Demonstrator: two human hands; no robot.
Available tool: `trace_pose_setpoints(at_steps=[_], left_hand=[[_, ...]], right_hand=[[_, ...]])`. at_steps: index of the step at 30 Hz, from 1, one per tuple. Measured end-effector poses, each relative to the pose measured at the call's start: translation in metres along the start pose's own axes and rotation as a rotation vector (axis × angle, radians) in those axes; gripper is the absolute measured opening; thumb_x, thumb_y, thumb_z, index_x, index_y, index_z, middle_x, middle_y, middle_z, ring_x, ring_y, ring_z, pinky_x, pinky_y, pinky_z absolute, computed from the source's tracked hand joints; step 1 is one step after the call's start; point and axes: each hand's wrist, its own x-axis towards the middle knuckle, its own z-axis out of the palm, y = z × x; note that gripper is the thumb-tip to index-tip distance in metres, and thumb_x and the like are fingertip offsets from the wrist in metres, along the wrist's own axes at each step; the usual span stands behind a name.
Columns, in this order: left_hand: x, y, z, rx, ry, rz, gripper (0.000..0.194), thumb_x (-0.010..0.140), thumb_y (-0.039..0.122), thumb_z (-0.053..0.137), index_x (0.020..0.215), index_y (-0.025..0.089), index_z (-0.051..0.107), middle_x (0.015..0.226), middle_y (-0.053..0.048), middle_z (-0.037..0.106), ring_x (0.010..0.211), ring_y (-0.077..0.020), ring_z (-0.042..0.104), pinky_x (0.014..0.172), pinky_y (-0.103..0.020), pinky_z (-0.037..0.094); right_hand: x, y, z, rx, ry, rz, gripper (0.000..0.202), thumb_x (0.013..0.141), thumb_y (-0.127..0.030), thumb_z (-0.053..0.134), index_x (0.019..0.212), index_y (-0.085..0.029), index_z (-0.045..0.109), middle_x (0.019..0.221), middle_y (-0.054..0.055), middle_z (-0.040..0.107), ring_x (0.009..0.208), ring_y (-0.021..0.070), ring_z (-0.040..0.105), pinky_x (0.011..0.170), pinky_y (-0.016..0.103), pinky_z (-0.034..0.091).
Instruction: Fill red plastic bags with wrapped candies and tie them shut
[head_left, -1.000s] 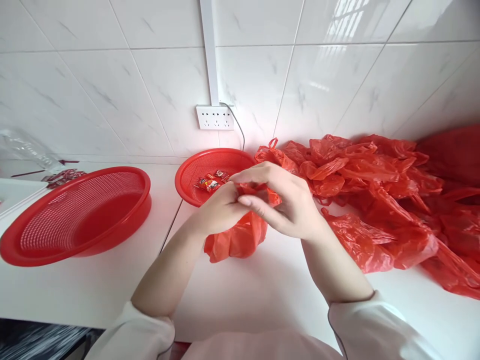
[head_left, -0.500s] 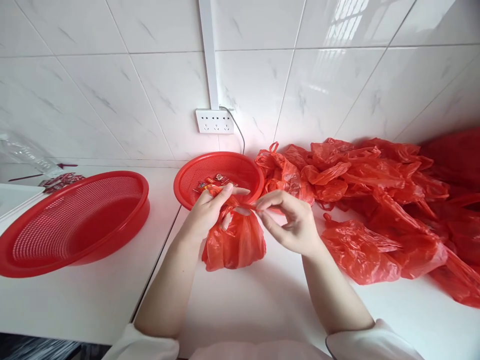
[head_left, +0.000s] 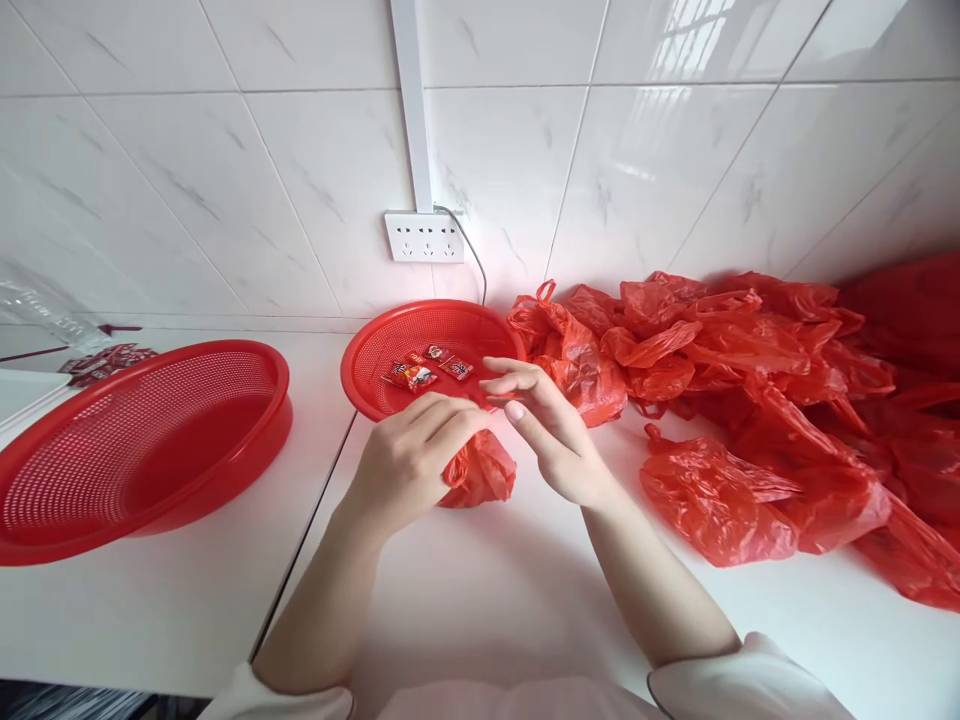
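Note:
A small red plastic bag (head_left: 484, 472) hangs or rests just in front of the smaller red basket (head_left: 367, 350). My left hand (head_left: 420, 450) is closed over the bag's top, its back toward the camera, and a loop of red plastic shows below the fingers. My right hand (head_left: 544, 425) is beside it, fingers apart, thumb tip near the left fingertips; I see nothing held in it. Several small red packets (head_left: 412, 375) lie inside the smaller basket.
A large red basket (head_left: 277, 400) stands at the left on the white table (head_left: 525, 620). Filled red bags (head_left: 720, 350) are heaped on the right. Dark red packets (head_left: 112, 362) lie at the far left. A socket panel (head_left: 425, 237) is on the tiled wall.
My left hand has turned palm down over the bag's top. The right fingers have come off the plastic and spread. The bag looks more bunched, and the packets in the basket show more fully.

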Motion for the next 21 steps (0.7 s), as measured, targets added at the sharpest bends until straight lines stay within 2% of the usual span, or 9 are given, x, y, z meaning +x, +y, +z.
trace_pose_setpoints(at_steps=[2,3,6,10,13,15,18,21], left_hand=[[-0.001,-0.004,0.008,0.017,0.108,0.064,0.029,0.081,0.003,0.05,0.098,0.024,0.061,0.095,-0.004,0.066,0.085,-0.0152,0.064,0.072,-0.025,0.051],[-0.001,-0.006,0.011,0.017,0.163,0.067,0.027,0.08,0.003,0.052,0.095,0.023,0.06,0.095,-0.004,0.065,0.084,-0.0148,0.064,0.071,-0.024,0.051],[-0.001,-0.011,0.015,0.002,0.254,0.043,0.025,0.078,0.001,0.056,0.09,0.023,0.058,0.091,-0.002,0.065,0.084,-0.0146,0.065,0.072,-0.024,0.052],[-0.001,-0.017,0.01,-0.045,0.209,0.011,0.024,0.079,0.004,0.061,0.093,0.024,0.061,0.091,-0.002,0.069,0.086,-0.0149,0.067,0.073,-0.025,0.053],[-0.003,-0.022,0.004,-0.087,0.181,0.016,0.027,0.079,0.007,0.065,0.097,0.026,0.066,0.092,0.001,0.073,0.083,-0.0133,0.068,0.074,-0.023,0.053],[-0.005,-0.027,0.001,-0.084,0.18,0.022,0.025,0.079,0.01,0.068,0.097,0.027,0.068,0.087,0.002,0.074,0.075,-0.0123,0.068,0.069,-0.023,0.053],[-0.008,-0.032,-0.004,-0.033,0.127,-0.03,0.013,0.079,0.02,0.069,0.09,0.027,0.07,0.076,0.002,0.072,0.063,-0.0117,0.064,0.059,-0.023,0.05],[-0.009,-0.035,-0.012,-0.03,0.037,-0.112,0.002,0.08,0.025,0.068,0.079,0.024,0.069,0.068,0.001,0.068,0.057,-0.0111,0.059,0.055,-0.024,0.045]], right_hand=[[0.003,0.01,0.003,0.118,-0.043,0.117,0.026,0.096,-0.031,0.046,0.12,-0.025,0.054,0.136,0.008,0.048,0.122,0.0192,0.05,0.1,0.04,0.045],[0.005,0.013,0.004,0.187,-0.074,0.157,0.029,0.095,-0.032,0.048,0.122,-0.025,0.053,0.133,0.008,0.051,0.117,0.0185,0.054,0.098,0.04,0.047],[0.008,0.021,0.003,0.343,-0.055,0.205,0.025,0.09,-0.03,0.059,0.113,-0.022,0.058,0.105,0.004,0.062,0.09,0.0133,0.061,0.085,0.033,0.051],[0.009,0.024,-0.004,0.38,0.091,0.234,0.016,0.08,-0.025,0.071,0.093,-0.02,0.063,0.079,-0.002,0.057,0.07,0.0077,0.053,0.066,0.021,0.046],[0.008,0.025,-0.011,0.533,0.053,0.332,0.017,0.08,-0.028,0.07,0.093,-0.022,0.061,0.07,-0.006,0.05,0.055,0.0057,0.043,0.051,0.02,0.037],[0.008,0.025,-0.014,0.619,0.023,0.398,0.018,0.079,-0.027,0.07,0.093,-0.023,0.06,0.068,-0.006,0.048,0.05,0.0048,0.04,0.048,0.02,0.035],[0.009,0.026,-0.016,0.724,0.028,0.49,0.018,0.077,-0.025,0.07,0.092,-0.023,0.061,0.069,-0.006,0.05,0.05,0.0043,0.04,0.047,0.018,0.039],[0.011,0.028,-0.018,0.808,0.065,0.548,0.018,0.074,-0.023,0.072,0.089,-0.021,0.064,0.071,-0.004,0.055,0.054,0.0043,0.047,0.048,0.015,0.047]])
